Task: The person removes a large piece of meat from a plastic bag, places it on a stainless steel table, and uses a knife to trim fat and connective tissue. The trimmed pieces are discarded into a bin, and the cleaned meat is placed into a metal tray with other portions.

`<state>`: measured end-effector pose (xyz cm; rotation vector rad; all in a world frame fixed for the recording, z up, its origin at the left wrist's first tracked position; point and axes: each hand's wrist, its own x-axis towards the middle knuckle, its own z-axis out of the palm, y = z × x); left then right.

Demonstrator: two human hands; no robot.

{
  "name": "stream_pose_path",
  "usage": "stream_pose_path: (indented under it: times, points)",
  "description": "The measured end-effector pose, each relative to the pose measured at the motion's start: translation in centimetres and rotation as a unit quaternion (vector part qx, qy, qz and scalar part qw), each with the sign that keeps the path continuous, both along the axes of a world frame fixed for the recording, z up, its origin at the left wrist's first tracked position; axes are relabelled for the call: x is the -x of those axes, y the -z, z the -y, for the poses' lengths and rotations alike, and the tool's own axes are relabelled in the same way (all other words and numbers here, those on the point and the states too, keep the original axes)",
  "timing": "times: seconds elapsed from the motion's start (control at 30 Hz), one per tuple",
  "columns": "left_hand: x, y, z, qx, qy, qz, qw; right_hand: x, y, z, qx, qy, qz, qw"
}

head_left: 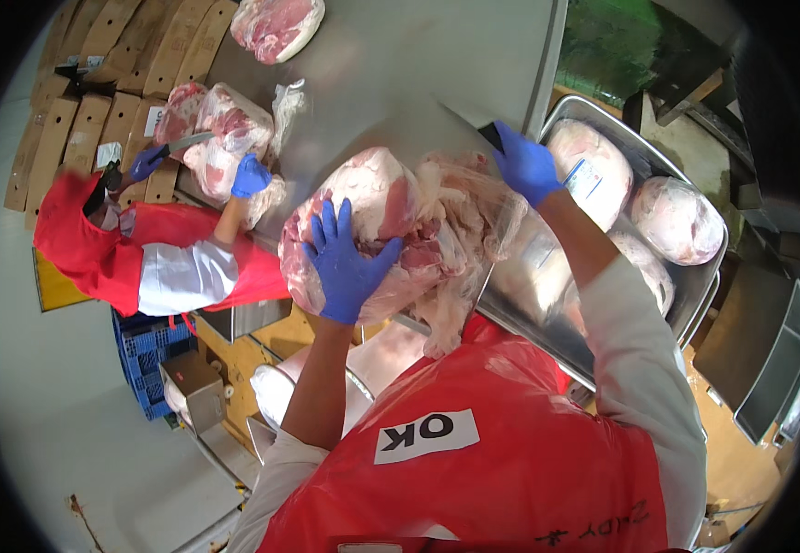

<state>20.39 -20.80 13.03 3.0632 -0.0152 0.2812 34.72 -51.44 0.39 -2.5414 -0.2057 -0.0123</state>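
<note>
My blue-gloved left hand [347, 263] lies with fingers spread on a large piece of raw meat [370, 180], pale fat with pink flesh, at the near edge of the steel table [363, 64]. Loose clear plastic [497, 221] and fatty, ragged folds spread beside it to the right. My gloved right hand [524, 161] grips a dark-handled knife [489, 135] above the table's right side, its thin blade angled up and left. A steel tray [713, 276] of wrapped meat pieces [589, 166] stands to the right, partly under my right arm.
A co-worker in red [123, 240] at the left handles meat [229, 134] with a knife. Another cut [276, 26] lies at the table's far end. Cardboard boxes [87, 134] stand behind, blue crates [142, 369] lower left, a metal bin [759, 369] at the right.
</note>
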Motion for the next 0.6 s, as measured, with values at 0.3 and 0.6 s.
stream_pose_path:
  times: [0.3, 0.6]
  points:
    - [-0.1, 0.7, -1.2, 0.007, -0.004, -0.046, 0.999, 1.3, -3.2, -6.9, -0.282, -0.237, 0.237, 0.899]
    - [-1.7, 1.6, -2.2, -0.02, -0.024, -0.057, 0.998, 7.9, -1.3, -9.1, -0.238, -0.217, 0.136, 0.937]
